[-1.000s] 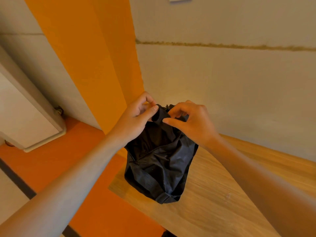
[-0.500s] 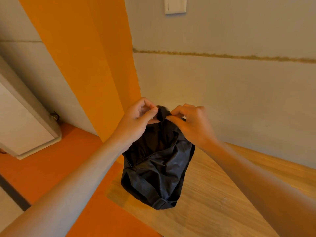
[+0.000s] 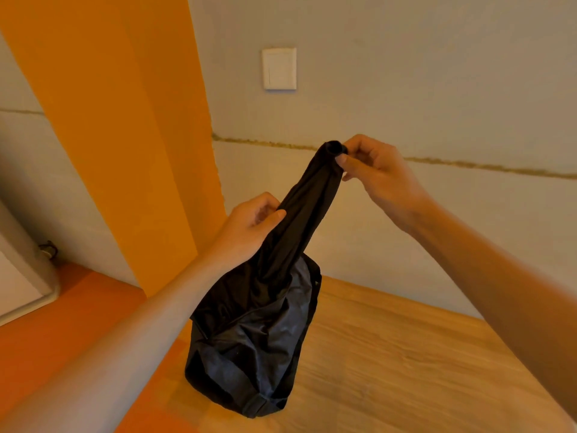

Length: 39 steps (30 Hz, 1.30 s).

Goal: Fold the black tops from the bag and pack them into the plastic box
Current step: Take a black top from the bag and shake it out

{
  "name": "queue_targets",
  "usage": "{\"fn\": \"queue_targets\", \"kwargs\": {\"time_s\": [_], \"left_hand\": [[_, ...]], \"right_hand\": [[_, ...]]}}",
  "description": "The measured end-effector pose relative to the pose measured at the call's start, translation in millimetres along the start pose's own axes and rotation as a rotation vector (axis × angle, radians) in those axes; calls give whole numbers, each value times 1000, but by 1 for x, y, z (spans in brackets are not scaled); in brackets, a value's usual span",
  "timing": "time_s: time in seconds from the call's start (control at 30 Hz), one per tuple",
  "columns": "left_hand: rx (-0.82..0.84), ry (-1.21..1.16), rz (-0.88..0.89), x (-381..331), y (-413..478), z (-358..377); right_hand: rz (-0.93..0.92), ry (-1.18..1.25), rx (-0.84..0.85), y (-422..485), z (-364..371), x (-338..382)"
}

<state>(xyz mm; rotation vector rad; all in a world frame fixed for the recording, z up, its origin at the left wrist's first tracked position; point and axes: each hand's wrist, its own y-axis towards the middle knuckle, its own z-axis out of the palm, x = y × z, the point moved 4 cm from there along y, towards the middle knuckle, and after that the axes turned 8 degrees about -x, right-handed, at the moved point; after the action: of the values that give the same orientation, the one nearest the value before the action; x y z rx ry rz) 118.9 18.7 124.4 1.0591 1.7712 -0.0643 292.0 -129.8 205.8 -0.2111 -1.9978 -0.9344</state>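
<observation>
The wooden table [image 3: 421, 364] fills the lower right of the view, from 3 o'clock round to 6 o'clock, and butts against the grey wall [image 3: 406, 89] behind it. An orange panel [image 3: 118, 120] runs down the wall from 11 o'clock, and a white switch plate [image 3: 279, 68] sits at 12 o'clock.

The black bag [image 3: 249, 348] stands upright at the table's left edge, at 6 o'clock from view centre, mouth upward. A black top [image 3: 309, 201] rises out of that mouth as a stretched, twisted column, leaning toward 1 o'clock. Its lower part is inside the bag and hidden.

The right hand [image 3: 377, 179] is pinched shut on the rolled upper end of the top, thumb against forefinger. The left hand [image 3: 249, 232] is closed around the column lower down, at 8 o'clock from the right hand; whether it also catches the bag rim cannot be determined. The plastic box is not in view.

Judged step: extraction of the first top; folding and packing not yet begun.

Procedure for a clean extraction:
1. Draw upward along the column's own line, not sideways, so the bag stays upright.
2. Hold the bag rim down with the left hand if the bag lifts.
3. Pull slowly; a snag on the zip or another garment is possible.
4. Once free, shake out the twist before laying the top flat on the bare table at 4 o'clock.
</observation>
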Motion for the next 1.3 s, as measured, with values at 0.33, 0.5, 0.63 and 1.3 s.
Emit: {"fn": "queue_targets", "kwargs": {"time_s": [0.33, 0.5, 0.63, 1.3], "left_hand": [[5, 167, 78, -25, 5, 37], [-161, 0, 88, -64, 17, 39], [-330, -52, 208, -112, 36, 21], [-240, 92, 490, -249, 120, 41]], "right_hand": [[54, 349, -120, 3, -77, 52], [91, 529, -345, 3, -133, 68], [129, 495, -572, -2, -198, 72], [383, -45, -549, -41, -340, 48]]}}
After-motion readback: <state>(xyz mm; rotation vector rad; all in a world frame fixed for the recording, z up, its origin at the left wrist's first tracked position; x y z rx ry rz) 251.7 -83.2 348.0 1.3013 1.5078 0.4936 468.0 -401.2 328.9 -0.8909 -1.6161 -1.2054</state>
